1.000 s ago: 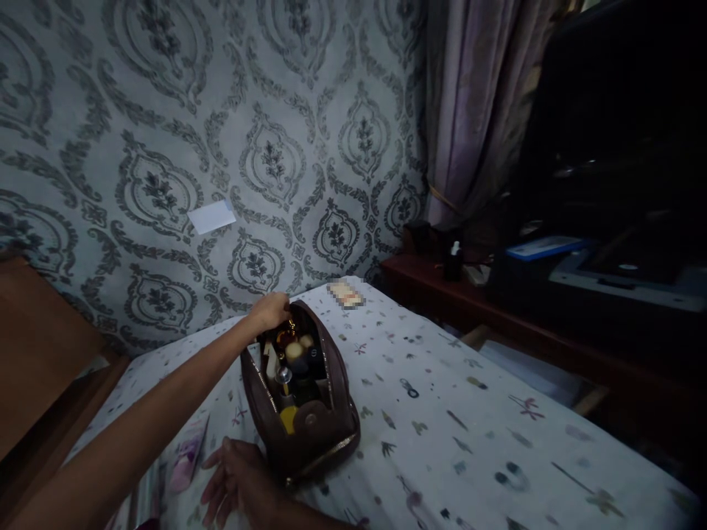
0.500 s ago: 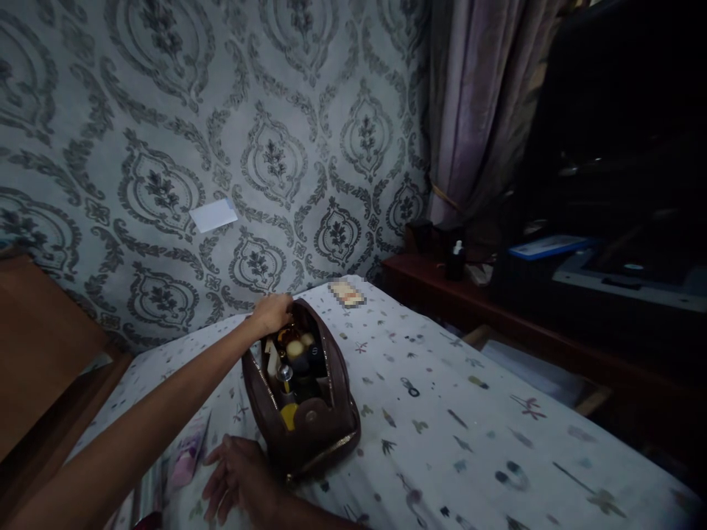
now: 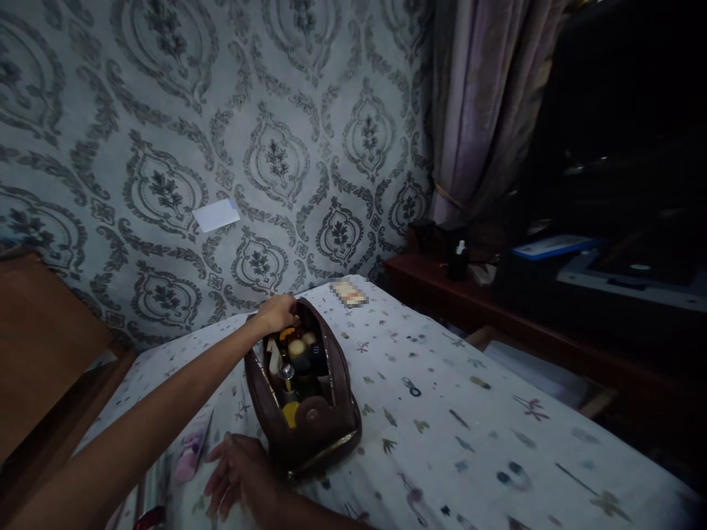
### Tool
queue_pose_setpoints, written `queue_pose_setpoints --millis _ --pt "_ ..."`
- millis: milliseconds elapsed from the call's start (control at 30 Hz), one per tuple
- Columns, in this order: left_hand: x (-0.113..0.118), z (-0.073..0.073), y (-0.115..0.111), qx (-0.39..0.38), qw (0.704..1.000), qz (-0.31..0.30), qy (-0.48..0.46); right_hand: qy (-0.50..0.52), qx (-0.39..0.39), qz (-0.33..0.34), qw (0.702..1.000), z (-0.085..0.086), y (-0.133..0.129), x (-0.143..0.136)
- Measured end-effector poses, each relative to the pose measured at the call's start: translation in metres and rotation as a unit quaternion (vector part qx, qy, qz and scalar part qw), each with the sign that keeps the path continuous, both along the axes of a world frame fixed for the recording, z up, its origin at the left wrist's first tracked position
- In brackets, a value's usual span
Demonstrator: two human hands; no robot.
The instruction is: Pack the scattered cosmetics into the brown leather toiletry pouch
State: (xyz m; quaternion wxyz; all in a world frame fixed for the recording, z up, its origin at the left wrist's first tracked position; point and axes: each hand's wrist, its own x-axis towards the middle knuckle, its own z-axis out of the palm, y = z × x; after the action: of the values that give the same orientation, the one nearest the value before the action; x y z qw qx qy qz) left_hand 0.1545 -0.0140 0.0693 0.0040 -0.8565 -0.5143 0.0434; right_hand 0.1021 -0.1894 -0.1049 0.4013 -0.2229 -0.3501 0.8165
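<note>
A brown cosmetic bag (image 3: pixel 309 449) lies unzipped on the patterned sheet, packed with small bottles and makeup items. Inside it I make out a yellow item (image 3: pixel 290 414), a silver-topped tube (image 3: pixel 286 375) and a round pale cap (image 3: pixel 297 347). My left hand (image 3: pixel 278 314) reaches over the bag's far end, fingers curled down into the opening; whatever they hold is hidden. Beside the bag's near left side, my right hand (image 3: pixel 240 475) hovers low with fingers apart and nothing in them. A pink tube (image 3: pixel 191 450) lies left of it.
A clear cylinder with a red end (image 3: pixel 150 508) lies at the lower left. On the bed (image 3: pixel 442 471), a blurred card-like item (image 3: pixel 349 293) sits near the wall. To the right stand a dark red shelf (image 3: pixel 409 276) with a dropper bottle (image 3: pixel 458 261) and an open drawer (image 3: pixel 535 375).
My left hand's fingers dip slightly deeper into the bag's far end. The right hand stays beside the bag, nearly still. The whole view shifts a little.
</note>
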Motion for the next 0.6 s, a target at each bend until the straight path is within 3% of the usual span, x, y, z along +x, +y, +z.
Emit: queue_pose_setpoints --millis 300,600 --pt "-0.001 -0.0007 0.0011 0.028 0.998 -0.008 -0.053 -0.001 0.003 0.006 1.0 -0.0023 -0.0001 -0.0013" --pt "-0.0031 -0.0029 0.007 -0.022 0.994 -0.007 -0.107 0.013 0.014 0.002 1.0 -0.0025 -0.0003 0.0007"
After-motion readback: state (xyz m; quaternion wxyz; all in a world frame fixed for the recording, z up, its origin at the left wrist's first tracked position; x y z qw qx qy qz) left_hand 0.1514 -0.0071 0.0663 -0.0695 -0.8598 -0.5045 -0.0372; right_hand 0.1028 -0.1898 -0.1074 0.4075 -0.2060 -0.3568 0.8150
